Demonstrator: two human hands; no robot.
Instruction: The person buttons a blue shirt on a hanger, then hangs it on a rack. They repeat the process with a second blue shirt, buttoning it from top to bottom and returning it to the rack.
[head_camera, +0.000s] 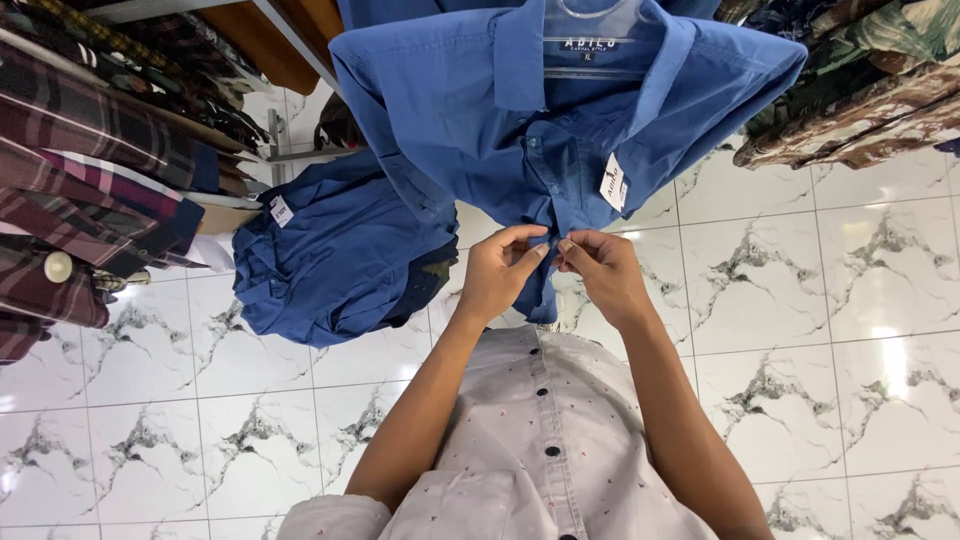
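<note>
The left hand (497, 272) and the right hand (600, 270) meet at the front placket of a blue button-up shirt (470, 110) that hangs on a clear plastic hanger (590, 30) directly ahead of the wearer. Both hands are closed in a narrow pinch on the shirt's front edges, fingertips (540, 250) almost touching at the centre line; whether a button lies between them cannot be determined, because the fingers cover that spot. The hanger's hook and the top of the collar are cut off by the upper frame edge. A white tag (613, 182) hangs on the shirt's front just above the right hand. The lower part of the shirt is hidden behind both hands and wrists. A second blue shirt (330, 255), with a small white tag (281, 211), hangs bunched to the left, just beside the first; its hanger is not visible. At far left, plaid shirts (80, 150) crowd a rack and are cropped by the frame edge; their lower hems and supports are hard to make out. At upper right, patterned garments (860, 90) are likewise cut off. Below, the white marble-pattern tile floor (850, 300) fills the background. The wearer's own light dotted shirt (540, 450) with dark buttons occupies the bottom centre, and both forearms run up from it.
</note>
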